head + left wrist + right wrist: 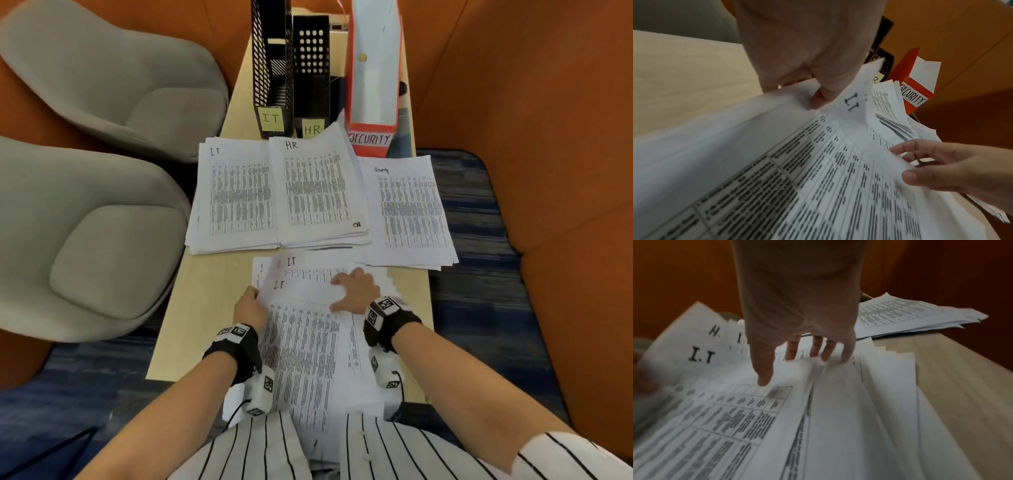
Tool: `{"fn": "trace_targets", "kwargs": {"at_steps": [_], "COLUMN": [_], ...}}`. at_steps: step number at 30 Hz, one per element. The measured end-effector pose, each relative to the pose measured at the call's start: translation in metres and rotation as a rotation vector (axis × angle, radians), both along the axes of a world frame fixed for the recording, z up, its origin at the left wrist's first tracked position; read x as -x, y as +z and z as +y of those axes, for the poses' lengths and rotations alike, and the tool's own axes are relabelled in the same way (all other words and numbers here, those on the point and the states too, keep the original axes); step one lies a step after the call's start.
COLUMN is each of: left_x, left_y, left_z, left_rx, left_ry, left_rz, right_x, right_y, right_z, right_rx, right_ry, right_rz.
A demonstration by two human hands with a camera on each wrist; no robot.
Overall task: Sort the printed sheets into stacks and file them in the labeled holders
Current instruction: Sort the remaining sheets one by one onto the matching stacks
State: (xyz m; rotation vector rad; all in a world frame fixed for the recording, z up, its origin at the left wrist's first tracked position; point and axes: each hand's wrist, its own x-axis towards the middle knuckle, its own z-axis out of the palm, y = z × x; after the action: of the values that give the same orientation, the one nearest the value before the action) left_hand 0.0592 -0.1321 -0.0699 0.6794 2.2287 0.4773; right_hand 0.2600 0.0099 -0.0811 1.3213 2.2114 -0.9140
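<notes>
Three sorted stacks lie mid-table: the I.T stack (236, 195), the HR stack (315, 192) and the Security stack (407, 209). Behind them stand the black IT holder (272, 78), the black HR holder (311, 75) and the red SECURITY holder (373, 78). A fanned unsorted pile (308, 349) lies at the near edge. My left hand (253, 296) pinches the top sheet marked I.T (851, 102) at its upper left corner, thumb on top, and the sheet is lifted. My right hand (346, 291) rests on the pile with straight spread fingers (818, 350), its thumb on the top sheet.
Two grey armchairs (102, 222) stand close along the table's left side. Orange padded walls (548, 137) enclose the right and back. The narrow wooden table (205, 308) shows bare wood left of the pile. The Security stack overhangs the table's right edge.
</notes>
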Motion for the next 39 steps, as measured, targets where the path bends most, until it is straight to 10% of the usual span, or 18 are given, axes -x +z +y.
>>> {"fn": "trace_targets", "kwargs": {"at_steps": [7, 12, 22, 31, 35, 39], "left_x": [-0.004, -0.004, -0.041, -0.019, 0.008, 0.003], "left_y": [0.002, 0.004, -0.006, 0.023, 0.025, 0.028], "left_z": [0.001, 0.0, 0.033, 0.015, 0.003, 0.003], "left_rx": [-0.147, -0.308, -0.062, -0.386, -0.537, -0.552], "left_ry": [0.235, 0.138, -0.044, 0.012, 0.221, 0.371], "left_rz": [-0.211, 0.179, -0.316, -0.189, -0.332, -0.575], "right_x": [0.006, -0.009, -0.019, -0.017, -0.029, -0.024], "right_y": [0.004, 0.022, 0.031, 0.035, 0.036, 0.034], "right_z": [-0.018, 0.012, 0.047, 0.061, 0.049, 0.007], "right_rx": [0.032, -0.213, -0.296, -0.302, 0.223, 0.857], "right_ry": [0.01, -0.005, 0.215, -0.063, -0.613, -0.633], "right_rz": [0.225, -0.042, -0.139, 0.312, 0.559, 0.714]}}
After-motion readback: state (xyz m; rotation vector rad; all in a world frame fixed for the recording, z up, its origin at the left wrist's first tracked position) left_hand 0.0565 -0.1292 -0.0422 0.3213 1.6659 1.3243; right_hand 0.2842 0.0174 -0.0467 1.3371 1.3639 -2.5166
